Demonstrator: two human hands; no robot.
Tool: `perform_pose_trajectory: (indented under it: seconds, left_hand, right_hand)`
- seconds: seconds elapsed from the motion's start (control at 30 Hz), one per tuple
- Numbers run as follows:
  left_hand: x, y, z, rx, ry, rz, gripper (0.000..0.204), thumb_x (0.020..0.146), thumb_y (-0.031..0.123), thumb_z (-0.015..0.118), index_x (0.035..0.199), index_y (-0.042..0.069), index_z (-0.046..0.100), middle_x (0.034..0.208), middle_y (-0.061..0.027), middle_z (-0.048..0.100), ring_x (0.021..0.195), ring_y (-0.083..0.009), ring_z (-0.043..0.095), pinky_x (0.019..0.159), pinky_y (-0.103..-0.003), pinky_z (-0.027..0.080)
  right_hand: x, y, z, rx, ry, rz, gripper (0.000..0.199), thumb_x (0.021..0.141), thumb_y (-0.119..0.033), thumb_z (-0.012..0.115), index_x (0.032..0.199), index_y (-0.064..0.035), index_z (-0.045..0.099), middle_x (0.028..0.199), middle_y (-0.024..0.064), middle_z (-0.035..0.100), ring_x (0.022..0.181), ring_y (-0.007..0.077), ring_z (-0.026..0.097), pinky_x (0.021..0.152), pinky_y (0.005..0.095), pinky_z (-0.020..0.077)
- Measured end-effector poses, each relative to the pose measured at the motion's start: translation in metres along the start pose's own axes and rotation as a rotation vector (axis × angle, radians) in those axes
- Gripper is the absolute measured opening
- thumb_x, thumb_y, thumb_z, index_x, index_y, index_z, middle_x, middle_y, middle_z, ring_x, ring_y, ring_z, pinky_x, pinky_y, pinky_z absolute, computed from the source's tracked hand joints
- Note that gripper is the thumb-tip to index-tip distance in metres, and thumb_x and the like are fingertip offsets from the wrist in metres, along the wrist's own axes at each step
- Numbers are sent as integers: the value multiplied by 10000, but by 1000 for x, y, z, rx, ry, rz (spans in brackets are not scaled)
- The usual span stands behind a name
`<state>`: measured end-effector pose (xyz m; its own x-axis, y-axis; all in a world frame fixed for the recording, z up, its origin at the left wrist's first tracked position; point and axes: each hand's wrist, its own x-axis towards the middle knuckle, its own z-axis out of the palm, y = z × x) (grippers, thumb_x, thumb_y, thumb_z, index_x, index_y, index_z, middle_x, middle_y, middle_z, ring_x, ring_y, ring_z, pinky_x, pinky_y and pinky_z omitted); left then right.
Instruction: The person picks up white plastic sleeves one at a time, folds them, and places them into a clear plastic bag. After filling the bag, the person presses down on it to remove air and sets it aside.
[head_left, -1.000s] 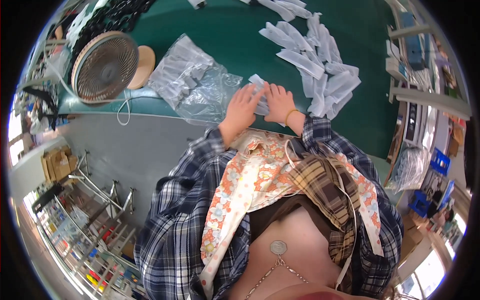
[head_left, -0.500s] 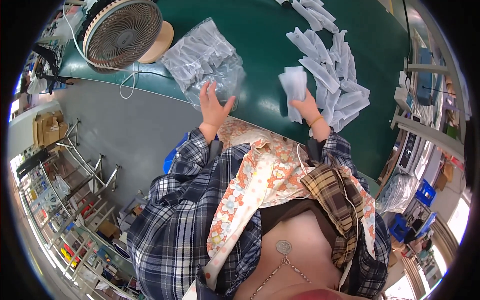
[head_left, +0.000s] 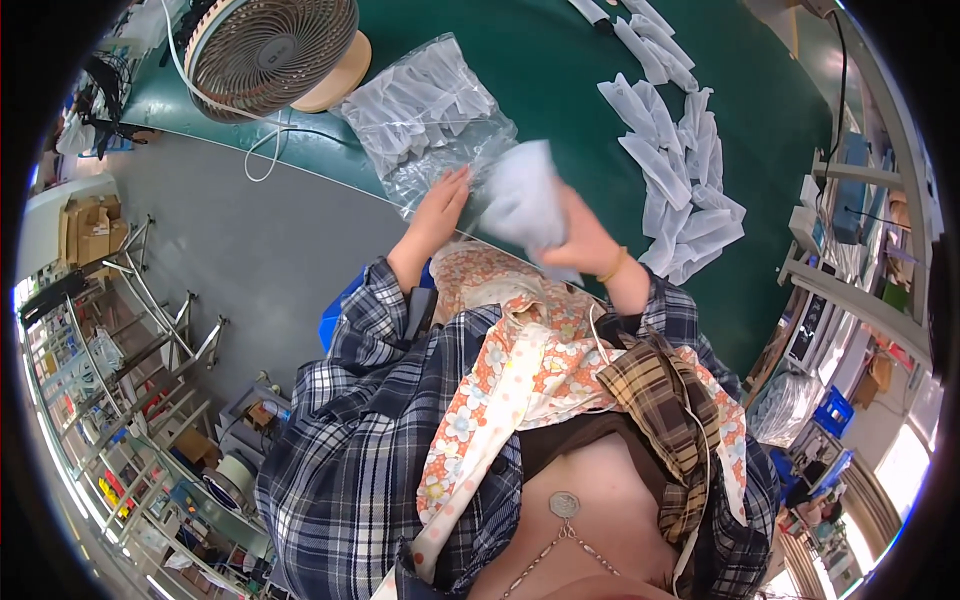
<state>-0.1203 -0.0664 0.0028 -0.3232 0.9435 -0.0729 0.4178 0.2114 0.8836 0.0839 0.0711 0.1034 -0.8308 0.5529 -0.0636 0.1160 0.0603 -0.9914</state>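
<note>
A clear plastic bag (head_left: 425,100) lies on the green table, its far part filled with several frosted white sleeve-like packets. At the bag's loose near end is my left hand (head_left: 440,210), its fingers drawn together on the film; the thumb is hard to make out. My right hand (head_left: 588,240) grips a bundle of white packets (head_left: 525,200), smeared by motion, just right of the bag's near end. What is inside these packets I cannot tell. More loose white packets (head_left: 665,165) lie in an overlapping row to the right.
A round desk fan (head_left: 275,55) on a pale base stands at the far left, its white cable (head_left: 262,165) looping over the table edge. Metal frame racks (head_left: 170,320) stand on the floor at left. Shelving with blue crates (head_left: 835,410) is at right.
My right hand has swung left with the bundle, away from the loose packets toward the bag. My left hand's spread fingers have come together on the bag's near end. The view has shifted slightly.
</note>
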Motion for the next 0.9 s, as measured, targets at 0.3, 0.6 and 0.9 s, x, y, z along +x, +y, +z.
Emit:
perform_pose_trajectory:
  seconds: [0.3,0.6,0.9]
  left_hand:
    - [4,87,-34,445,30,155,343,837,175,485,1151,38,510,1205,-126,499,1160,-294,428,985,-413,300]
    - [4,109,-43,608,64,320,330,815,139,514,1117,5,511,1170,-140,512,1127,-294,450,949,-409,355]
    - [33,118,-83,411,-55,358,318,825,161,501,1098,-2,517,1163,-154,512,1098,-320,462,928,-412,364]
  right_hand:
    - [51,64,71,-754,-163,186,977,533,-380,701,1273,74,254,1044,244,487,915,359,528,783,366,450]
    - [140,44,110,-863,88,-2,847,649,-407,654,1292,9,292,1030,208,484,897,342,540,705,403,465]
    - [239,58,104,-1188,271,-198,682,706,-338,623,1258,-28,368,1259,191,389,1166,342,381,929,423,345]
